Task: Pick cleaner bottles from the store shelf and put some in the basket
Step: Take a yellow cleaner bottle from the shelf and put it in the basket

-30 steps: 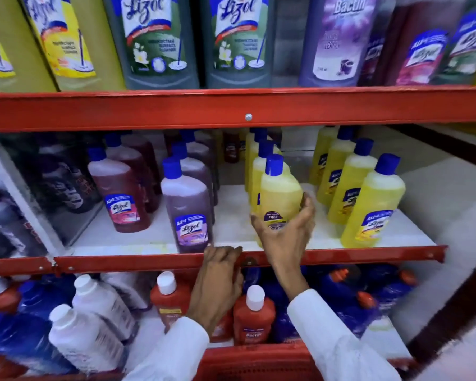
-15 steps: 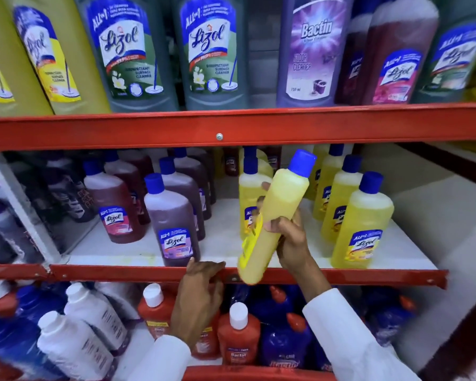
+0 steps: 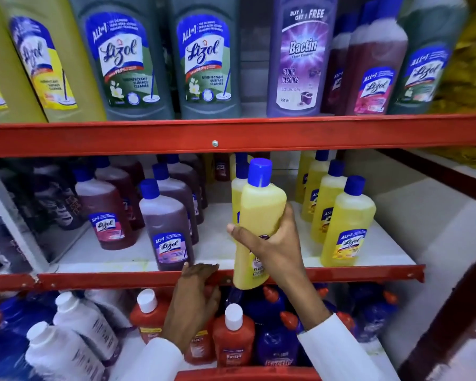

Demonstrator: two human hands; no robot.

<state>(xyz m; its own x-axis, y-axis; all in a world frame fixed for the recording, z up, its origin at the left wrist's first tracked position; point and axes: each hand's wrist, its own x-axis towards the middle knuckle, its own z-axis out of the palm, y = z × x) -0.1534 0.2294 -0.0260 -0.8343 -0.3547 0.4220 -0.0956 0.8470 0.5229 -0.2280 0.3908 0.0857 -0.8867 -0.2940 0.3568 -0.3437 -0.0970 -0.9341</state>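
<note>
1. Your right hand [image 3: 275,251] has its fingers [image 3: 241,233] clenched around the middle of the tall yellow plastic cleaner bottle with the blue cap [image 3: 256,224]; the thumb crosses the front and the rest wrap behind, which keeps the smooth body from slipping.
2. That bottle is upright and clear of the white shelf board [image 3: 217,243], with its base hanging in front of the red metal shelf lip [image 3: 94,279], so it is off the shelf and not yet in any basket.
3. Your left hand [image 3: 195,298] holds nothing: its fingers [image 3: 204,269] are hooked over the red lip, probably to steady you as you lean in.
4. Behind the lifted bottle, one matching yellow bottle [image 3: 238,193] stands in the same row, and another row of yellow bottles [image 3: 346,221] stands just to the right, all facing forward for easy picking.
5. The brown-purple bottles with blue caps [image 3: 165,224] stand to the left, well apart from your grip.
6. A red rim at the bottom edge [image 3: 248,375] may be the basket; I cannot tell for certain.
</note>
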